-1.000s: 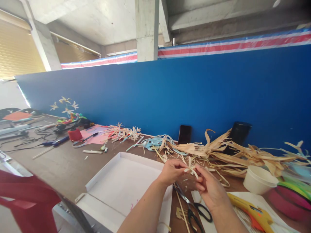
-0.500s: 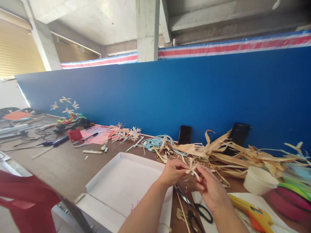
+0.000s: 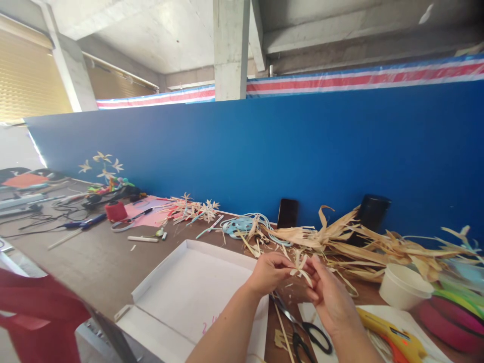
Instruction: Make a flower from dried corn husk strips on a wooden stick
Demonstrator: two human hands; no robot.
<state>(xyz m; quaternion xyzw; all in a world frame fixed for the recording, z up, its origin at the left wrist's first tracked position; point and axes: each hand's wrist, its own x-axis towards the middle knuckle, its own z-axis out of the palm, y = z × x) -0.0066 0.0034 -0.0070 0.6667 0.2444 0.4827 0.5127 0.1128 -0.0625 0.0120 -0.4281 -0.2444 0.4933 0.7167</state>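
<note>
Between my two hands is a small pale flower made of narrow dried-husk strips, its petals spread outward. My left hand pinches it from the left with thumb and forefinger. From the other side my right hand has its fingers closed at the petals; its exact grip is partly hidden. Black-handled scissors lie below my hands, beside a thin stick. Under my left forearm sits a shallow white box with pink writing. Dried corn husks are heaped just behind the flower.
A yellow glue gun and a white cup stand at the right. A phone leans on the blue partition. Blue cord, finished husk flowers, red tape and cables lie along the table.
The fingers of my right hand have loosened a little around the flower, and more of its petals show. The view has tilted slightly; the other things stay in place.
</note>
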